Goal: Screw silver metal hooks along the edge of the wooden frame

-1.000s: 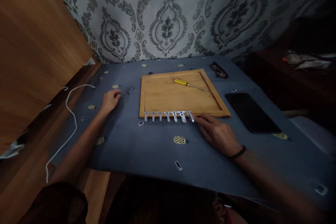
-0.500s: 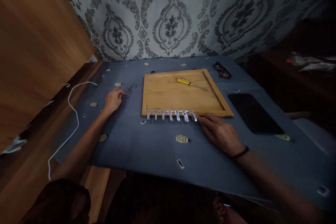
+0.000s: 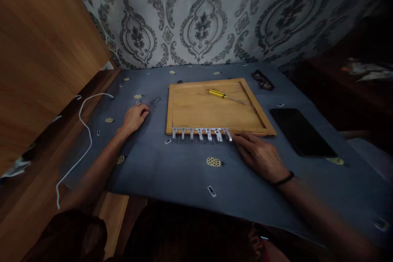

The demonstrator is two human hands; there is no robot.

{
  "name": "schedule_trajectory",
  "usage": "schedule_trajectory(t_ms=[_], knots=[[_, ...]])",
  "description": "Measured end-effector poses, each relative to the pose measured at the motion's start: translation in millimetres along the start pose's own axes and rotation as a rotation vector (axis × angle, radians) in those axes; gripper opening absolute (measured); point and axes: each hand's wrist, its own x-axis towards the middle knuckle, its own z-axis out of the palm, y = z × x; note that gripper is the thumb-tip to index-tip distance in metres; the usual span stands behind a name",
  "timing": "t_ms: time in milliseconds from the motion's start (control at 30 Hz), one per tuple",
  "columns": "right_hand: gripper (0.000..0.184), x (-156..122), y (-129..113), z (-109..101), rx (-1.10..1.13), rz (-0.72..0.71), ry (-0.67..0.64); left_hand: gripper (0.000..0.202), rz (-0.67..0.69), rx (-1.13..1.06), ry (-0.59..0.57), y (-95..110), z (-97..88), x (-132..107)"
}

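Note:
A framed wooden board (image 3: 196, 108) lies on the blue cloth. Along its near edge runs a metal strip with several silver hooks (image 3: 209, 134) hanging down. My right hand (image 3: 260, 155), a dark band at its wrist, rests by the board's near right edge. Its fingers are stretched out, tips beside the last hook (image 3: 228, 135); whether they touch it is hard to tell. To the left of the board, my left hand (image 3: 135, 118) is down on the cloth with fingertips pinched together. Small dark pieces (image 3: 156, 101) lie just past it. On the board rests a yellow-handled screwdriver (image 3: 218, 93).
A black tablet or large phone (image 3: 302, 132) lies right of the board. Dark glasses (image 3: 263, 80) sit at the back right. A white cable (image 3: 90, 133) runs along the left side, beside a wooden panel (image 3: 46, 61). A patterned wall covering (image 3: 202, 28) stands behind.
My left hand has shifted slightly to the right, its fingertips closing in on the small pieces. The right hand keeps its place by the last hook. The view has moved slightly.

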Motion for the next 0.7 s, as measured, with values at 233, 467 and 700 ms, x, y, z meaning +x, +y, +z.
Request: schedule_trajectory(t_ms=[233, 467, 700], knots=[[0.040, 0.7, 0.4, -1.9, 0.005, 0.020, -0.032, 0.014, 0.003, 0.037, 0.005, 1.6, 6.0, -0.5], [0.040, 1.7, -2.7, -3.1, -0.018, 0.003, -0.015, 0.014, 0.008, 0.052, 0.020, 1.9, 7.7, 0.8], [0.041, 2.5, -6.7, -3.5, -0.032, 0.052, -0.048, 0.009, 0.038, 0.001, 0.058, 6.4, 3.4, -2.7]])
